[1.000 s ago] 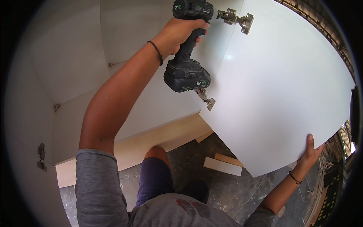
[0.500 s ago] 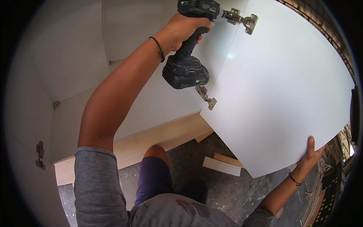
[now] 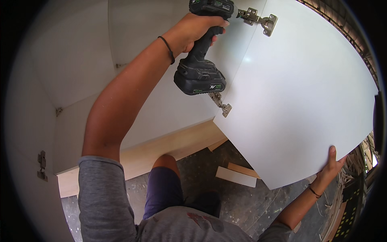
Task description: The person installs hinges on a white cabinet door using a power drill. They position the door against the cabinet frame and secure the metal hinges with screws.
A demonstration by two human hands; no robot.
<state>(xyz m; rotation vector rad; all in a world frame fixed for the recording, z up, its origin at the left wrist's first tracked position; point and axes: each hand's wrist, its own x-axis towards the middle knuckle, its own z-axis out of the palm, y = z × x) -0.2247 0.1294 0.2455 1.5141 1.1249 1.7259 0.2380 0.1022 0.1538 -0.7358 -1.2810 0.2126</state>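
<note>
A black cordless drill point(image 3: 200, 76) is gripped by its handle in my left hand point(image 3: 201, 30), its battery hanging down. The drill's nose meets the upper metal hinge point(image 3: 258, 18), which joins the cabinet side to the white door point(image 3: 298, 92). Whether its bit sits in a screw, I cannot tell. A lower hinge point(image 3: 220, 104) shows just under the battery. My right hand point(image 3: 331, 167) holds the door's lower outer edge, thumb on the white face and fingers hidden behind. The door stands swung out from the cabinet.
The white cabinet interior point(image 3: 141, 24) spreads behind my left arm, above a pale wooden base strip point(image 3: 173, 141). Another hinge point(image 3: 42, 165) is on the far-left panel. Offcut boards point(image 3: 238, 176) lie on the speckled floor point(image 3: 242, 205). Assorted scrap point(image 3: 350, 173) is piled at the right.
Very little differs. The drill's battery end has tilted slightly to the right; its nose stays at the upper hinge. My right hand keeps its place on the door edge.
</note>
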